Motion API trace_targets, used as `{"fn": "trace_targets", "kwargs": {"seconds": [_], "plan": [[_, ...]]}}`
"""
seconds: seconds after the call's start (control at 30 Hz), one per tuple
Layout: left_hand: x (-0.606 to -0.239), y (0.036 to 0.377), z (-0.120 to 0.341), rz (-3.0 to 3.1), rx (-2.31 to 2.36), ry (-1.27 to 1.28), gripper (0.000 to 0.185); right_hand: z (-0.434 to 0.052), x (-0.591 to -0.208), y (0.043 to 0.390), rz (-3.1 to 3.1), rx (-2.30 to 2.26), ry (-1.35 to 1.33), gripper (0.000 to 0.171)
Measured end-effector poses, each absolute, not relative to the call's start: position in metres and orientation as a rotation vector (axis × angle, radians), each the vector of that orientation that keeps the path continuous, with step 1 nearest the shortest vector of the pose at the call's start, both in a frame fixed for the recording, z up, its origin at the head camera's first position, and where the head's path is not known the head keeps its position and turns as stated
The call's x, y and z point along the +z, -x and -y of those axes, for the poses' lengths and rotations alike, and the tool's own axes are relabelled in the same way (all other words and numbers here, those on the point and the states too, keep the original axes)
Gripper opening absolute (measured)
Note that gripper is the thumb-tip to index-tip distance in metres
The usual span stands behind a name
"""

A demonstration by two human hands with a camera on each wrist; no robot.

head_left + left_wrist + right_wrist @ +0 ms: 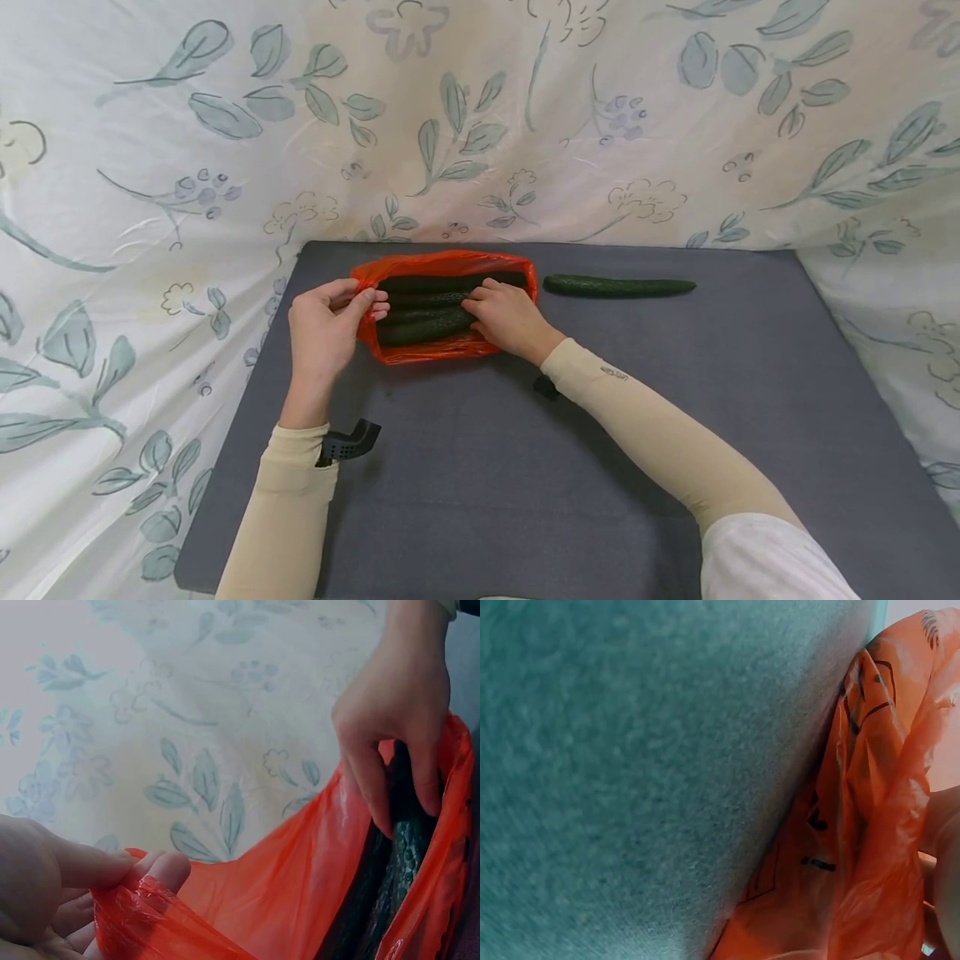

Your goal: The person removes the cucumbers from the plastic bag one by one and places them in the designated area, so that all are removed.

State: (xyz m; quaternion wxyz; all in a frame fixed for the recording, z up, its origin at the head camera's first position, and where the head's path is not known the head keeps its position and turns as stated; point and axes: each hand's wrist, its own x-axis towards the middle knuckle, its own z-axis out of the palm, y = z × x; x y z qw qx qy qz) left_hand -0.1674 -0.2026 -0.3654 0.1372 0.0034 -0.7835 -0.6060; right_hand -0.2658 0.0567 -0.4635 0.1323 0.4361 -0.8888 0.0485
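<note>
a thin orange plastic bag point(450, 346) with dark green cucumbers point(423, 327) inside lies on the grey worktop point(525, 467). the left hand point(324, 327) pinches its rim; the right hand point(508, 317) grips a cucumber inside. black print on the bag is unreadable. another long cucumber point(618, 286) lies just beside.

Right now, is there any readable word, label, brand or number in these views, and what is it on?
Nothing reads clearly.
Small dark logo on the right sleeve: too small to read.
Black print on the orange bag: crumpled, only strokes show, unreadable.
No text on the loose cucumber or the grey mat.
</note>
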Motion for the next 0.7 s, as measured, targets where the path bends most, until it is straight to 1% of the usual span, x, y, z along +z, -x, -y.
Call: {"fn": "trace_targets", "kwargs": {"seconds": [0.3, 0.7], "plan": [[-0.365, 0.166, 0.201, 2.274, -1.778, -0.007, 0.035, -0.051, -0.460, 0.264, 2.619, 0.030, -1.203, 0.038], [-0.365, 0.164, 0.204, 2.238, -1.792, 0.031, 0.031, -0.044, -0.454, 0.260, 2.678, 0.015, -1.148, 0.022]]}}
